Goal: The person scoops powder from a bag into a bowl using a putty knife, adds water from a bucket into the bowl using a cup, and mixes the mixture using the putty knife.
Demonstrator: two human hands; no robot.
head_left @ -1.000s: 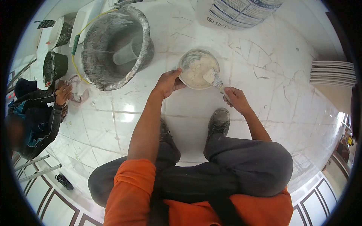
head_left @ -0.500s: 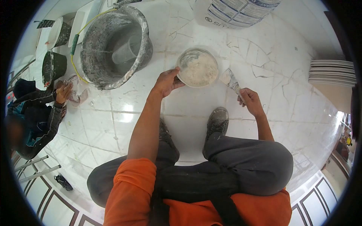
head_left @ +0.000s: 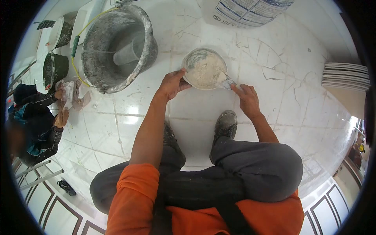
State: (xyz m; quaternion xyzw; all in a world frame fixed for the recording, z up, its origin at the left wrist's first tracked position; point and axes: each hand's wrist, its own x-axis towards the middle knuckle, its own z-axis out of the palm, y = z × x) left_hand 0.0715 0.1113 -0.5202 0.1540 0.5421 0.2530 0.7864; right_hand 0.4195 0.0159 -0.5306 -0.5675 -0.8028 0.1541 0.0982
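Swung inward since half a second ago, your right hand [head_left: 247, 102] has brought the scraper [head_left: 225, 81] from clear of the bowl [head_left: 204, 87] to its near right rim. Largest of the things around you, a splattered grey bucket [head_left: 96, 70] stands on the white tiled floor [head_left: 196, 145] to the left, apart from your hands, a translucent cup [head_left: 128, 55] inside it. Next in size, the round bowl sits low beyond your shoes [head_left: 226, 124], between your hands; whether its base touches the tile is unclear. It looks light, and likely to turn or slide if pushed, so your left hand's [head_left: 172, 84] grasp is well placed: thumb at the left rim, fingers lower along the side. Inside, the pale, lumpy mix [head_left: 207, 70] looks soft, perhaps clinging. Smallest, the scraper is gripped in your right hand close behind its coated blade; it is probably stiff, surest held by the handle, which your fingers mostly hide.
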